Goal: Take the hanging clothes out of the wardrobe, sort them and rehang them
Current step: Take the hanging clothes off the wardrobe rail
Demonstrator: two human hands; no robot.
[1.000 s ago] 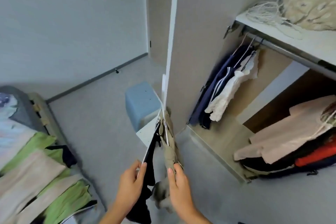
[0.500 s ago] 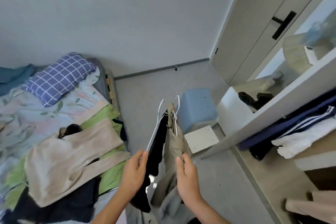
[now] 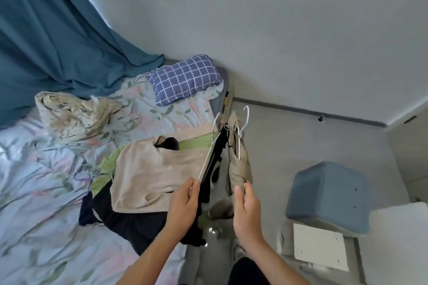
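Clothes on white hangers (image 3: 242, 127) sit at frame centre: our left hand (image 3: 185, 203) pinches the black garment (image 3: 214, 164), our right hand (image 3: 246, 210) pinches the khaki garment (image 3: 238, 164), beside the bed (image 3: 46, 192).

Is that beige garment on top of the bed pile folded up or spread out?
Spread out. The beige garment lies flat and open across the pile on the bed, with green and dark clothes showing around its edges.

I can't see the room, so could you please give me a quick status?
Left hand holds black garment. Right hand holds khaki garment. Both over bed edge.
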